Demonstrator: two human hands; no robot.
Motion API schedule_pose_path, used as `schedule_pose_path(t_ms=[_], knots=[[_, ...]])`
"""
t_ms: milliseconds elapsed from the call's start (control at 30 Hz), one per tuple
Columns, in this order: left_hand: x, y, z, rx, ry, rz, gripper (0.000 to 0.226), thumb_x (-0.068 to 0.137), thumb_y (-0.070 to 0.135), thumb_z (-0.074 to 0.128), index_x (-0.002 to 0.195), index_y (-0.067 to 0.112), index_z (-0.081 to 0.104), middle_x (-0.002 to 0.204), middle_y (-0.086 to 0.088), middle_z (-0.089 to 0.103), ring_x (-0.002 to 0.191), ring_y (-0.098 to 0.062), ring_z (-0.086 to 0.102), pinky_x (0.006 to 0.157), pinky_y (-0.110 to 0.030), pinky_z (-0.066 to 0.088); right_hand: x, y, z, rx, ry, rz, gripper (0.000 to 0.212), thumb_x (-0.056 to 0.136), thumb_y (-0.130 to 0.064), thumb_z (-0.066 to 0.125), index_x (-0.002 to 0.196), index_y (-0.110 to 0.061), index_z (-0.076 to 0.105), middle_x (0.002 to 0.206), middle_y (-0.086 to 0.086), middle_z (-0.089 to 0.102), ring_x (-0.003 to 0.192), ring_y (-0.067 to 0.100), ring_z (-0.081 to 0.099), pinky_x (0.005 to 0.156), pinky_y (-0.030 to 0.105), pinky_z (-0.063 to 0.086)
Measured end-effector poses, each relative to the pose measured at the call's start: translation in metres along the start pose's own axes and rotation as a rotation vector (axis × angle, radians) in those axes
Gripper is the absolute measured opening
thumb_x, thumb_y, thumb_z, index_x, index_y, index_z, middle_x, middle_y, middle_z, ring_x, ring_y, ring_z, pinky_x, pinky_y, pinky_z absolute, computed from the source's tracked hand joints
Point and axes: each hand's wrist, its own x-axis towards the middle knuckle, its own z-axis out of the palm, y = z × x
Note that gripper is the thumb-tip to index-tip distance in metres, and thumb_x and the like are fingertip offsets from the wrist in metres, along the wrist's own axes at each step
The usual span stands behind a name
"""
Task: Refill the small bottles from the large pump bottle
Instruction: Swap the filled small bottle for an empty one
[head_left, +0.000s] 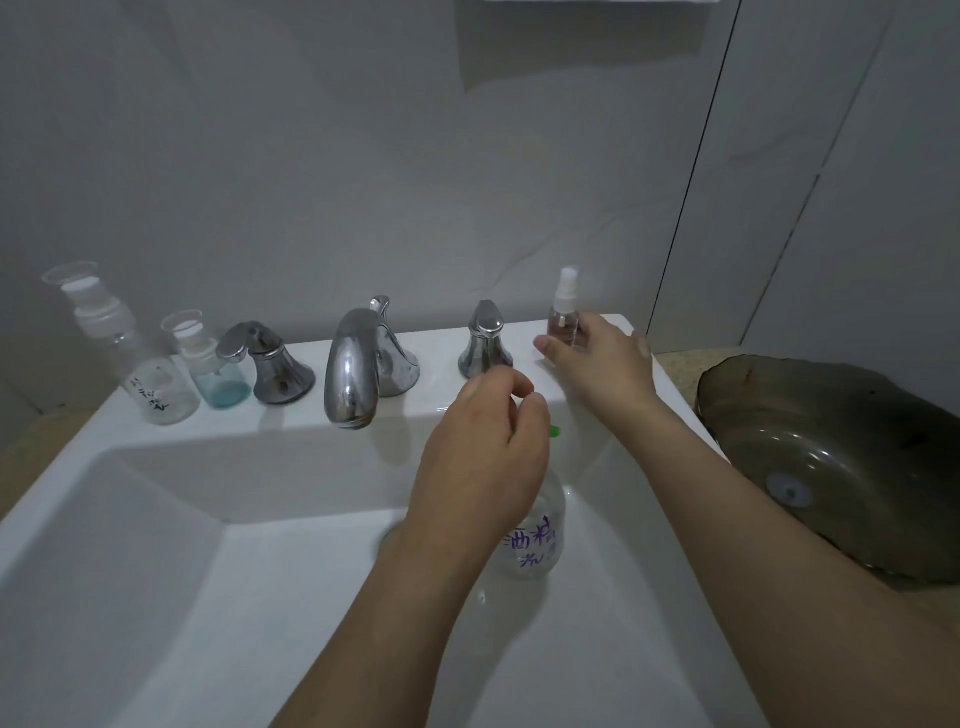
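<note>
A person's right hand curls its fingers around a small spray bottle standing upright on the sink ledge, right of the faucet. The left hand, fingers curled, covers the top of the large pump bottle standing in the basin.

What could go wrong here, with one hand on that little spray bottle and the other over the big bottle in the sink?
The small spray bottle stands on the narrow sink ledge, held by the right hand; a nudge might tip it into the basin. The large bottle stands in the sloping basin with the left hand at its top; pressing there might make it slide or topple.
</note>
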Motion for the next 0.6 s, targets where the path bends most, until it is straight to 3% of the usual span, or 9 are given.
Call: schedule_pose_path(t_ms=[167,333,467,533,600], knots=[[0.001,-0.001,0.000,-0.008,0.010,0.012,0.014,0.094,0.031,0.044,0.091,0.026,0.057,0.087,0.010,0.056,0.083,-0.002,0.050,0.069,-0.028,0.045,-0.005,-0.001,0.008,-0.046,-0.032,-0.083,0.027,0.090,-0.052,0.049,0.104,-0.029,0.055,0.103,-0.012,0.069,0.110,0.009,0.058,0.116,0.040,-0.004],[0.001,-0.002,0.000,-0.006,0.014,0.011,0.014,0.094,0.031,0.044,0.092,0.026,0.057,0.088,0.009,0.056,0.082,-0.002,0.052,0.070,-0.029,0.046,-0.007,0.001,0.009,-0.124,-0.025,-0.128,0.022,0.089,-0.048,0.052,0.103,-0.032,0.050,0.105,-0.014,0.064,0.110,0.011,0.057,0.117,0.044,-0.004],[0.003,-0.003,-0.001,-0.030,0.021,0.000,0.014,0.094,0.031,0.044,0.090,0.026,0.057,0.084,0.009,0.058,0.082,-0.006,0.054,0.071,-0.033,0.047,-0.010,0.005,0.009,-0.116,-0.031,-0.131,0.044,0.086,-0.050,0.055,0.123,-0.027,0.046,0.114,-0.011,0.064,0.116,0.010,0.054,0.118,0.042,-0.005],[0.003,-0.004,-0.002,-0.043,0.023,-0.010,0.014,0.094,0.031,0.044,0.091,0.027,0.057,0.085,0.009,0.059,0.082,-0.007,0.055,0.072,-0.034,0.049,-0.014,0.007,0.006,-0.007,-0.015,-0.109,0.056,0.085,-0.046,0.060,0.133,-0.023,0.043,0.128,-0.008,0.060,0.124,0.010,0.044,0.119,0.041,0.004],[0.002,-0.003,-0.002,-0.052,0.024,-0.012,0.014,0.094,0.031,0.045,0.095,0.027,0.058,0.087,0.010,0.059,0.084,-0.006,0.055,0.075,-0.035,0.049,-0.019,0.008,-0.001,0.121,0.014,-0.060,0.062,0.084,-0.043,0.064,0.138,-0.022,0.042,0.137,-0.007,0.054,0.129,0.014,0.039,0.115,0.043,0.022]])
